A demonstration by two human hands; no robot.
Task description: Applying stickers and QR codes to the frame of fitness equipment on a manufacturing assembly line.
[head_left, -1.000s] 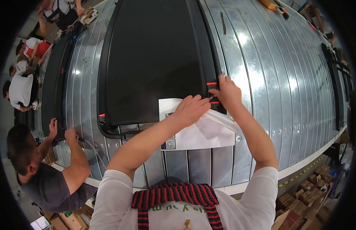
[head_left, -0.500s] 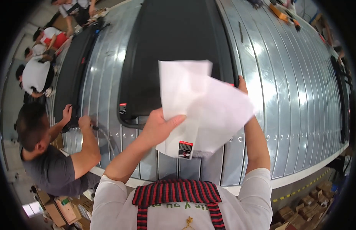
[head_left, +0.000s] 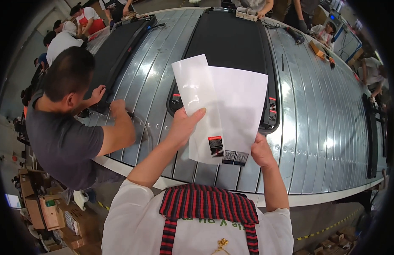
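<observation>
My left hand (head_left: 186, 126) is closed on backing sheets of labels, its thumb on top. In front is a narrow glossy sheet (head_left: 199, 91) with one red-and-black warning label (head_left: 215, 146) near its lower end. Behind it fans a wider white sheet (head_left: 243, 97) with two square-code labels (head_left: 235, 157) at its bottom. My right hand (head_left: 263, 152) is closed at the wider sheet's lower right edge; its fingertips are partly hidden. Beyond the sheets lies a long black treadmill deck (head_left: 231, 38), with small warning labels on its left corner (head_left: 175, 101) and right corner (head_left: 272, 111).
The deck rests on a metal slatted conveyor table (head_left: 316, 140). On my left, a co-worker (head_left: 63, 123) handles the end of another black deck (head_left: 116, 55). Further people stand along the far side. A yellow-orange tool (head_left: 318, 50) lies far right; cardboard boxes (head_left: 48, 212) stand lower left.
My right hand has come back from the deck's right edge to the wider sheet's lower edge. The sheets have turned, bringing the square-code labels into sight. The view has shifted, showing more of the far side.
</observation>
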